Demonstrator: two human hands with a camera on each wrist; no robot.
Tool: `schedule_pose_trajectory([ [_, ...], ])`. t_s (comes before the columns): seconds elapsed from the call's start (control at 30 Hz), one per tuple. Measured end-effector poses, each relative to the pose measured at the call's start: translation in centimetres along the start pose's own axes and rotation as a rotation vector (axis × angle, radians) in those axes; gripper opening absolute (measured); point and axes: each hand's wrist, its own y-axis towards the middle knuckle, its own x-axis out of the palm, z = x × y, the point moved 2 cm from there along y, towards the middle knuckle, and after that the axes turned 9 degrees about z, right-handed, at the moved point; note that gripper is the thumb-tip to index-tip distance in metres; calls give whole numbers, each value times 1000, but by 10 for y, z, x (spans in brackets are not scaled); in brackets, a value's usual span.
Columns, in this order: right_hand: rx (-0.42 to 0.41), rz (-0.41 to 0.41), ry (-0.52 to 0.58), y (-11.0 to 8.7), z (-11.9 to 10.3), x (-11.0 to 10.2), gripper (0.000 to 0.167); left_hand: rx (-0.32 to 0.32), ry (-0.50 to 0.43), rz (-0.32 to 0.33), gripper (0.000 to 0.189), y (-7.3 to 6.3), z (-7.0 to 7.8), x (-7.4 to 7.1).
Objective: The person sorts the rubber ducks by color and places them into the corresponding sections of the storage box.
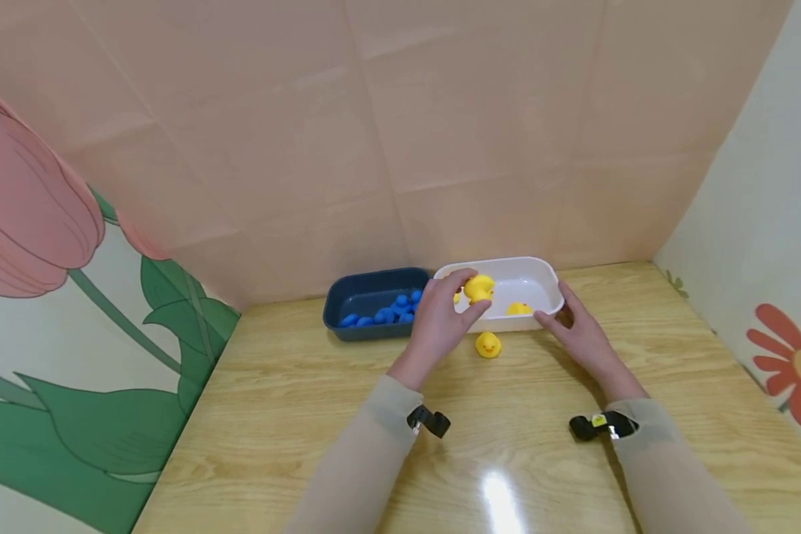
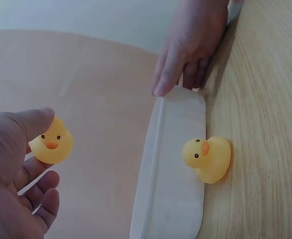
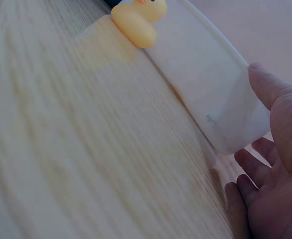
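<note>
My left hand (image 1: 438, 317) pinches a yellow rubber duck (image 1: 480, 286) between thumb and fingers, held up over the white plastic bin (image 1: 526, 324). In the left wrist view this duck (image 2: 55, 145) faces the camera, clear of the bin's rim. My right hand (image 1: 585, 337) grips the bin's right end, thumb (image 3: 265, 82) at the front rim and the other fingers round the end wall. A second rubber duck (image 1: 488, 345) sits on the table just in front of the bin. Inside the bin lies another duck (image 1: 519, 308), and more yellow shows behind my left hand.
To the left of the white bin stands a dark blue bin (image 1: 347, 333) with several small blue objects (image 1: 385, 315) in it. Both bins are on the wooden table (image 1: 287, 430), close to the pink-covered wall (image 1: 294, 193) behind.
</note>
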Motion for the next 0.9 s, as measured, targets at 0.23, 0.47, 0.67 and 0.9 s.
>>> schedule_pose_trajectory([
  [0.23,0,0,-7,1,3,1,106,13,36,5,54,9,-1,8],
  [0.47,4,1,-1,0,3,2,106,6,29,-10,54,16,-4,17],
  [0.67,7,3,0,1,4,1,106,-7,58,-29,51,21,-7,27],
  [0.9,-10,7,-1,1,4,1,105,-37,81,-45,52,25,-8,35],
])
